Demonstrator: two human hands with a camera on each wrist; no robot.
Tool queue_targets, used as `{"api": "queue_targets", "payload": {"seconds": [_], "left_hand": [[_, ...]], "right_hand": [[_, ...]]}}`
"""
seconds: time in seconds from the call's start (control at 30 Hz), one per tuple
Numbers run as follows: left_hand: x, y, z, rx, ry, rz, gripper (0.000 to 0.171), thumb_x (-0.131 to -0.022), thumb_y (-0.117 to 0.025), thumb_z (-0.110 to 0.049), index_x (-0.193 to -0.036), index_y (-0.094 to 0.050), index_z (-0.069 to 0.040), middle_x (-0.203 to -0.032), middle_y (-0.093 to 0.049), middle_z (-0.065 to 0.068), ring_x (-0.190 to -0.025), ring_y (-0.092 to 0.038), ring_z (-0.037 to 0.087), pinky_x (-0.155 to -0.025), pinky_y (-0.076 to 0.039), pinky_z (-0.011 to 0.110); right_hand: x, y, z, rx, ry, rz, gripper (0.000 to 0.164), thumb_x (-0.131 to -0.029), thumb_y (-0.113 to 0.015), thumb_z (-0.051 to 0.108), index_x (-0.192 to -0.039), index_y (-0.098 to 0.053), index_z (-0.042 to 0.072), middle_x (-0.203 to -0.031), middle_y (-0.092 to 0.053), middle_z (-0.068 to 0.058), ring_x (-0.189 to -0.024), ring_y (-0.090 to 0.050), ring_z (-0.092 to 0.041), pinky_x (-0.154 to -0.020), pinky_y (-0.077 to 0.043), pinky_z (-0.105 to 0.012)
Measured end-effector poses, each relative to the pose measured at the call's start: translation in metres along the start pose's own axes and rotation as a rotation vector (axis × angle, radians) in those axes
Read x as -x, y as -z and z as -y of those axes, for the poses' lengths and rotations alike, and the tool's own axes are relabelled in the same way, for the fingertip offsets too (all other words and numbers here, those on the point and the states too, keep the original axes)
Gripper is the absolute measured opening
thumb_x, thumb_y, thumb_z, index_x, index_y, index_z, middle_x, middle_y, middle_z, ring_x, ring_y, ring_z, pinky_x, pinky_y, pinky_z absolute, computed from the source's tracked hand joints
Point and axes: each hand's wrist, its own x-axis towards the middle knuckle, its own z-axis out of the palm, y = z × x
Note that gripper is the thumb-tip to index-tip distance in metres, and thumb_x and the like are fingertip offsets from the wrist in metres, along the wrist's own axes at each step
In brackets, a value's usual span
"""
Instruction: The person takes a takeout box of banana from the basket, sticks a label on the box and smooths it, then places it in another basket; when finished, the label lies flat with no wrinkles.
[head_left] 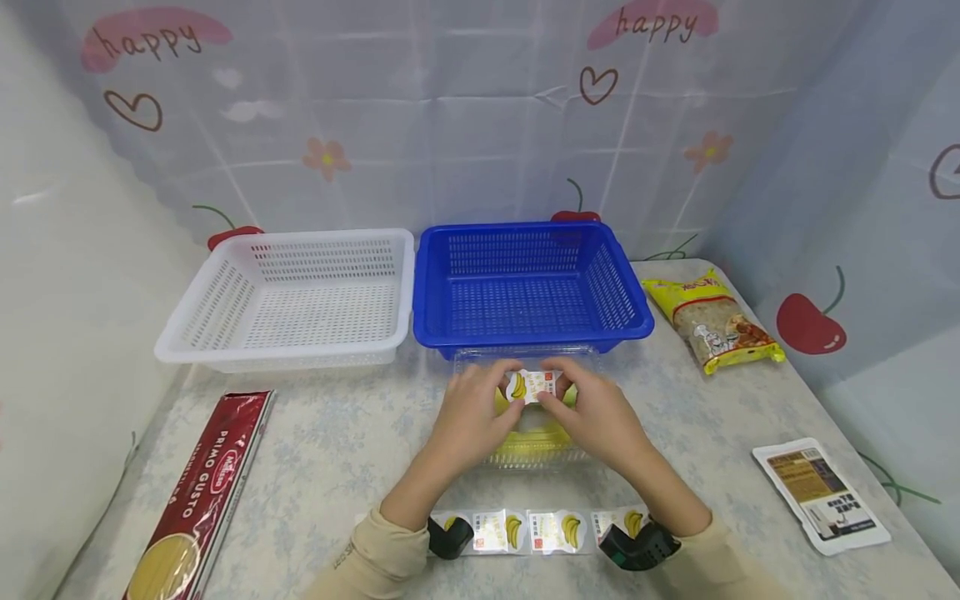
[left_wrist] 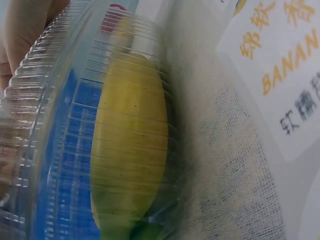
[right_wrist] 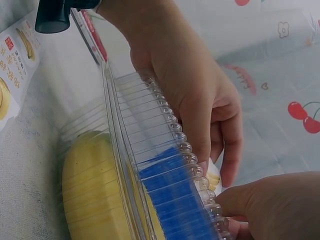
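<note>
Both hands meet over a clear plastic box [head_left: 468,358] with a lid and bananas [head_left: 543,439] inside. A small white sticker [head_left: 534,387] printed with bananas is held between them. My left hand [head_left: 471,410] pinches its left end, and my right hand [head_left: 600,410] pinches the right end. In the right wrist view, the fingertips are right at the ridged lid edge, and only part of the sticker [right_wrist: 214,179] shows. Through the box's clear side in the left wrist view, a yellow banana [left_wrist: 130,135] with a greenish end is visible.
A strip of banana stickers [head_left: 557,533] lies below the forearms. Behind the box stands a blue basket [head_left: 517,337], with a white basket [head_left: 281,354] to its left. A red pasta packet [head_left: 202,492] lies left; a yellow bag [head_left: 716,321] and white pouch [head_left: 821,496] lie right.
</note>
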Motion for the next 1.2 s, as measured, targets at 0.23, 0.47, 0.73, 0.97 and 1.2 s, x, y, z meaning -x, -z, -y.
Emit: {"api": "queue_targets", "payload": {"seconds": [0.23,0.47,0.73,0.97,1.2], "left_hand": [[0.0000,-0.0046,0.0045,-0.035,-0.012,-0.023,0.040,-0.087,-0.073,-0.022,-0.126,-0.064,-0.017,-0.088,-0.060,-0.005,-0.088,-0.047,0.015,-0.082,-0.037,0.032],[0.0000,-0.0065,0.0058,-0.060,-0.015,-0.026,0.038,-0.088,-0.072,-0.024,-0.125,-0.065,-0.018,-0.090,-0.060,-0.007,-0.089,-0.048,0.014,-0.082,-0.038,0.031],[0.0001,-0.0084,0.0077,-0.057,-0.021,-0.041,0.037,-0.088,-0.071,-0.025,-0.123,-0.066,-0.018,-0.090,-0.062,-0.005,-0.089,-0.048,0.015,-0.083,-0.040,0.033],[0.0008,-0.0090,0.0090,-0.041,0.003,-0.039,0.037,-0.087,-0.072,-0.026,-0.123,-0.066,-0.018,-0.093,-0.063,-0.003,-0.090,-0.047,0.015,-0.084,-0.040,0.033],[0.0016,-0.0080,0.0086,-0.024,0.015,-0.045,0.033,-0.087,-0.072,-0.026,-0.118,-0.069,-0.017,-0.094,-0.063,-0.001,-0.091,-0.048,0.016,-0.082,-0.041,0.033]], "right_hand": [[-0.0008,-0.0015,-0.0013,0.018,0.008,0.022,0.040,-0.092,-0.072,0.026,-0.128,-0.062,0.012,-0.076,-0.056,0.006,-0.047,-0.032,-0.005,-0.043,-0.029,-0.023],[-0.0004,-0.0022,-0.0031,0.029,0.004,0.027,0.038,-0.092,-0.071,0.027,-0.127,-0.064,0.014,-0.076,-0.055,0.005,-0.047,-0.030,-0.004,-0.042,-0.027,-0.023],[0.0000,-0.0033,-0.0036,0.015,-0.004,0.015,0.035,-0.092,-0.071,0.027,-0.124,-0.065,0.012,-0.075,-0.055,0.004,-0.048,-0.032,-0.005,-0.042,-0.028,-0.023],[-0.0010,-0.0056,-0.0043,0.038,-0.002,0.009,0.035,-0.092,-0.071,0.029,-0.123,-0.066,0.013,-0.074,-0.055,0.005,-0.050,-0.035,-0.006,-0.044,-0.030,-0.023],[-0.0014,-0.0068,-0.0051,0.074,0.028,-0.010,0.032,-0.091,-0.072,0.028,-0.119,-0.067,0.015,-0.075,-0.052,0.005,-0.056,-0.038,-0.008,-0.051,-0.033,-0.025]]}}
